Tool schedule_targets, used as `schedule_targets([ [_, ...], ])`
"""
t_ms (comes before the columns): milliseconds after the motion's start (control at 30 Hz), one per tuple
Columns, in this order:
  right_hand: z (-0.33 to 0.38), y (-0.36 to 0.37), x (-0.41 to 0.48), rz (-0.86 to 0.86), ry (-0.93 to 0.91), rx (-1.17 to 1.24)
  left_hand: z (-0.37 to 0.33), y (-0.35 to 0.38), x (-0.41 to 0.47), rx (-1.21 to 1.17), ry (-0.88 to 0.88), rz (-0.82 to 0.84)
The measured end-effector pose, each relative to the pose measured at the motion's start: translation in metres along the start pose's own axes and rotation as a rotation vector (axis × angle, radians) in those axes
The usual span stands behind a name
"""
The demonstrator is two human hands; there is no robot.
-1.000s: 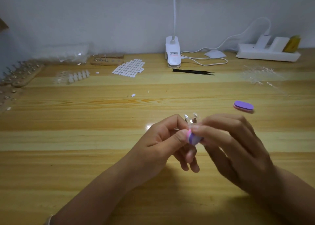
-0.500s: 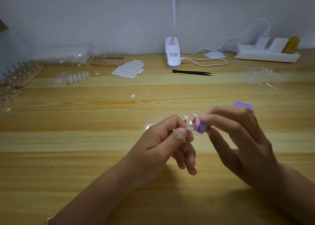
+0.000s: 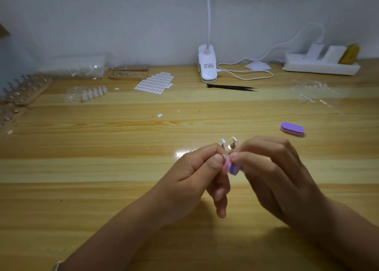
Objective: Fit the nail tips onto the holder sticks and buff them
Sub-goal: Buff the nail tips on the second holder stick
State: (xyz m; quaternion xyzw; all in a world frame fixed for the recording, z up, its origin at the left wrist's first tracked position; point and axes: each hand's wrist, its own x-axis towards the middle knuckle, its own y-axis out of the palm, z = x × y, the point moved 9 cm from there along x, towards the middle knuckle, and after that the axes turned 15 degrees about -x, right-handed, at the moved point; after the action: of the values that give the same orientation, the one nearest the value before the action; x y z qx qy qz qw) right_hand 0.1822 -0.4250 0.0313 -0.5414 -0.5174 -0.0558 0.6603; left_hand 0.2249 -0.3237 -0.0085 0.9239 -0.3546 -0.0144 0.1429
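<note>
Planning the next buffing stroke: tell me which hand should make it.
Right. The right hand pinches the purple buffer block right beside the holder sticks, which the left hand grips and steadies.

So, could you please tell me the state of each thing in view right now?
Left hand: pinches the holder sticks.
Right hand: pinches the buffer block, held against the left thumb's tip.
Nail tips: fitted on stick ends, showing above the fingers.
Spare buffer: flat on the table, untouched.
Tweezers: flat on the table, unheld.
Power strip: plugs inserted.
</note>
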Motion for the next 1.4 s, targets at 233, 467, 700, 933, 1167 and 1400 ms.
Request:
schedule_targets([
  [233,0.001,-0.011,0.002,-0.074,0.063,0.121,0.007,0.007,-0.001,-0.207,-0.124,0.07],
  [467,-0.015,-0.007,0.004,-0.039,0.105,0.086,0.003,0.009,-0.003,-0.321,-0.158,0.137],
  [700,-0.003,-0.003,0.003,-0.011,0.03,0.057,0.01,0.013,-0.005,-0.379,-0.219,0.21],
  [933,0.013,-0.015,0.004,-0.082,0.008,0.118,0.009,0.017,-0.006,-0.45,-0.229,0.238],
  [1167,-0.001,-0.014,0.005,-0.079,0.08,0.151,0.005,0.009,-0.001,-0.368,-0.172,0.135],
  [1400,-0.036,0.008,-0.001,0.035,0.194,0.08,-0.021,-0.023,-0.002,-0.128,0.227,-0.214],
])
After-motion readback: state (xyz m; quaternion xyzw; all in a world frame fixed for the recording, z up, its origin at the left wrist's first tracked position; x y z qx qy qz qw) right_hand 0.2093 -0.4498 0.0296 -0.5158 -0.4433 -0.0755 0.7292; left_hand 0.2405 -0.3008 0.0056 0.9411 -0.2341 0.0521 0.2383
